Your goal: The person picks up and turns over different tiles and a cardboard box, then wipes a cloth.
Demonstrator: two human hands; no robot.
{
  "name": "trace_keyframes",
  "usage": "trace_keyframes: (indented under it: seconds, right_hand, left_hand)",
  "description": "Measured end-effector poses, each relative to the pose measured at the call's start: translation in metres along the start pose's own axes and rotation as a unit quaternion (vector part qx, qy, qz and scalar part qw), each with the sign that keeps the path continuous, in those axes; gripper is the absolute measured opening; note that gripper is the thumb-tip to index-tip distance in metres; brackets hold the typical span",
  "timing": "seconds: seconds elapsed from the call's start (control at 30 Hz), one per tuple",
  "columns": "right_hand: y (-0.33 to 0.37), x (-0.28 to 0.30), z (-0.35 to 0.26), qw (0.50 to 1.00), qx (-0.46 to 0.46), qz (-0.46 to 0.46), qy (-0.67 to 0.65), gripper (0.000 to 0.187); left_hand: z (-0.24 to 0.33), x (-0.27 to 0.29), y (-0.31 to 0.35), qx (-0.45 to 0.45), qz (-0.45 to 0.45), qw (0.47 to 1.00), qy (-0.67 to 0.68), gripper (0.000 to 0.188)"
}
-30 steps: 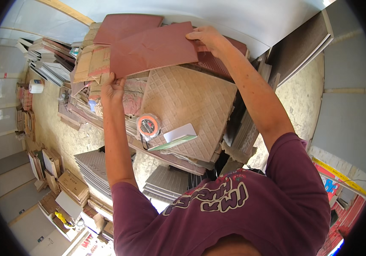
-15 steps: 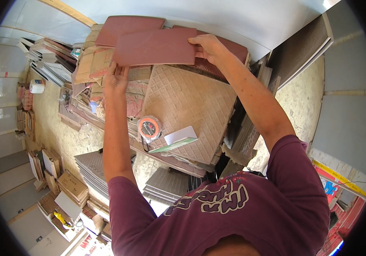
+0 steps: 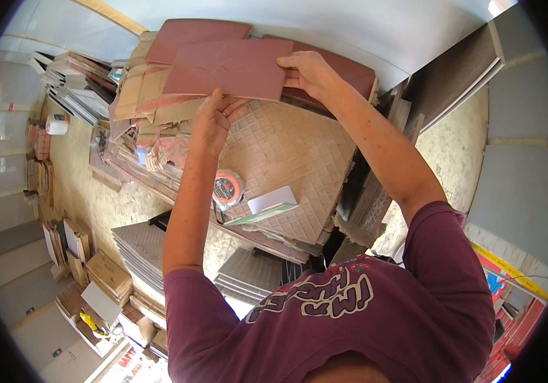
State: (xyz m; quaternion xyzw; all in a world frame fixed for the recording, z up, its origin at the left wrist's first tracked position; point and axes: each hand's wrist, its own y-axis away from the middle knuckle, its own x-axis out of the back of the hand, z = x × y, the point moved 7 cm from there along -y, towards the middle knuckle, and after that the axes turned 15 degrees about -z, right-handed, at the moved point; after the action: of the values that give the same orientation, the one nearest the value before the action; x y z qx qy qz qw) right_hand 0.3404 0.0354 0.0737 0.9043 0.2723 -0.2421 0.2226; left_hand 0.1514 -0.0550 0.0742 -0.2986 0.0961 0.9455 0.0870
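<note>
A dark red rectangular tile is held tilted above the stack. My right hand pinches its right edge, thumb on top and fingers underneath. At the near edge, my left hand has its thumb against the tile and its fingers curled at the underside; the fingertips are partly hidden. Similar red tiles lie behind it, one at the far left and one at the right. Below my hands is a beige tile with a diamond-grid back. On it rest an orange-and-grey tape measure and a folded white-and-green card.
Torn cardboard covers the stack's left side. A large dark panel leans at the right. Grey tiles stand on the floor at the near left, with cardboard boxes farther left. A white tub stands on the floor.
My left hand has moved right, from the tile's near left corner to the middle of its near edge. The tile has shifted slightly left. My right hand keeps its grip.
</note>
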Motion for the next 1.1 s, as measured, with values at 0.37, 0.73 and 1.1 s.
trace_keyframes:
  seconds: [0.37,0.73,1.1]
  right_hand:
    - [0.004,-0.016,-0.002,0.997,-0.019,-0.066,0.029,0.032]
    - [0.010,-0.014,-0.013,0.997,-0.012,-0.019,0.077,0.031]
    - [0.011,-0.013,-0.019,0.995,-0.003,-0.018,0.096,0.032]
  left_hand:
    - [0.009,0.032,-0.018,-0.030,0.069,0.996,-0.041,0.023]
    - [0.028,0.092,-0.036,-0.034,0.179,0.983,-0.037,0.023]
    - [0.049,0.117,-0.067,-0.072,0.193,0.978,-0.036,0.022]
